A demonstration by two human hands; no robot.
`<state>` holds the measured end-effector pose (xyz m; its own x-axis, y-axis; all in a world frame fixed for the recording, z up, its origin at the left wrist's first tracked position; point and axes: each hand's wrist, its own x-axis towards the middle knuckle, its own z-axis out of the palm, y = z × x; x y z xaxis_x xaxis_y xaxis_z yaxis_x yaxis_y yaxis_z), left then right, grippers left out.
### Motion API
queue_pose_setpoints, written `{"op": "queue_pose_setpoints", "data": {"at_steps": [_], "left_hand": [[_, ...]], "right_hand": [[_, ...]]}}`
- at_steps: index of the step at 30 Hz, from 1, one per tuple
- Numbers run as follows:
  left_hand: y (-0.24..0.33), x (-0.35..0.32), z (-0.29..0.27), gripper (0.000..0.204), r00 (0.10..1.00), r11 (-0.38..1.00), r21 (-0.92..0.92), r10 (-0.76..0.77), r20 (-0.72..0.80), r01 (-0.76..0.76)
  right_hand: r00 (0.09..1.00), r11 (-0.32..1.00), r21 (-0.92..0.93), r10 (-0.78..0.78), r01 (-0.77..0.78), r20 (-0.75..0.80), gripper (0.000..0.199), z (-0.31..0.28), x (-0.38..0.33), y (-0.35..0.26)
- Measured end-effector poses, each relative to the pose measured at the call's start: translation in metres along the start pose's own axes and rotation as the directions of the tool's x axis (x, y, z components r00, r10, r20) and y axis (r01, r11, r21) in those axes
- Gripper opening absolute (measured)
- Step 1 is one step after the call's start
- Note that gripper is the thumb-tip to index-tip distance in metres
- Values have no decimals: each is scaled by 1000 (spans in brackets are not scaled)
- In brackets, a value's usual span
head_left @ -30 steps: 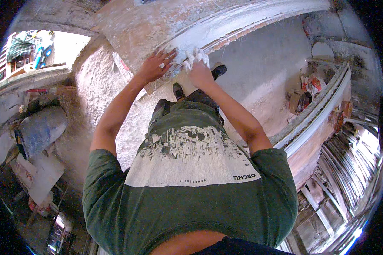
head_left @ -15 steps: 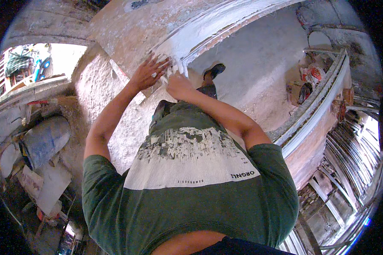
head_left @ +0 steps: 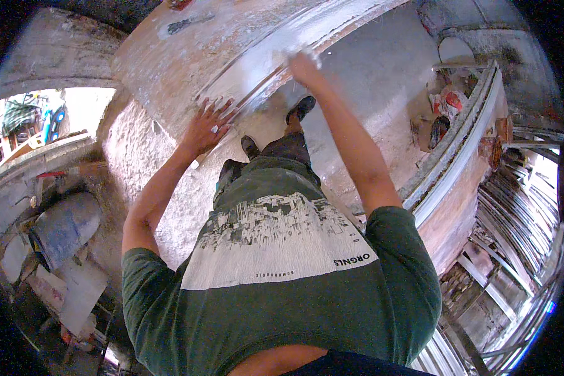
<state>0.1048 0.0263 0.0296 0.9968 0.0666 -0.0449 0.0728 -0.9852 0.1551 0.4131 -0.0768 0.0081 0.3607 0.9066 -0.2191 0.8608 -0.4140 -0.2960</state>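
Observation:
My left hand (head_left: 205, 129) lies flat with fingers spread on the worn, reddish-brown board (head_left: 163, 62), close to its near edge. There is a white smear on the back of that hand. Farther up and to the right, my right hand (head_left: 304, 70) is curled over a white, plaster-like lump (head_left: 316, 59) at the edge of the board. Motion blurs its fingers, and the lump is mostly hidden beneath them. A wet-looking white layer (head_left: 263, 59) runs along this curved edge.
A long white-edged moulding (head_left: 460, 147) stands at the right, with a cardboard box (head_left: 423, 133) beyond it. Thin strips (head_left: 520, 213) are stacked at far right. A blue drum (head_left: 66, 225) and loose sheets (head_left: 81, 291) lie left. My shoes (head_left: 301, 109) stand on the dusty floor.
My right hand has swept away from beside the left one, forward and right along the white edge. My left hand stays flat on the board, slightly shifted in the picture.

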Motion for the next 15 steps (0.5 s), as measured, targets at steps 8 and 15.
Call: {"op": "queue_pose_setpoints", "data": {"at_steps": [8,15], "left_hand": [[6,123,-1,45,996,997,78,28,-87,-21],[25,319,2,46,973,992,100,100,-209,-81]], "right_hand": [[993,974,-194,-114,114,14,25,30,-8,-17],[989,995,-93,32,-46,-147,28,-8,124,280]]}}
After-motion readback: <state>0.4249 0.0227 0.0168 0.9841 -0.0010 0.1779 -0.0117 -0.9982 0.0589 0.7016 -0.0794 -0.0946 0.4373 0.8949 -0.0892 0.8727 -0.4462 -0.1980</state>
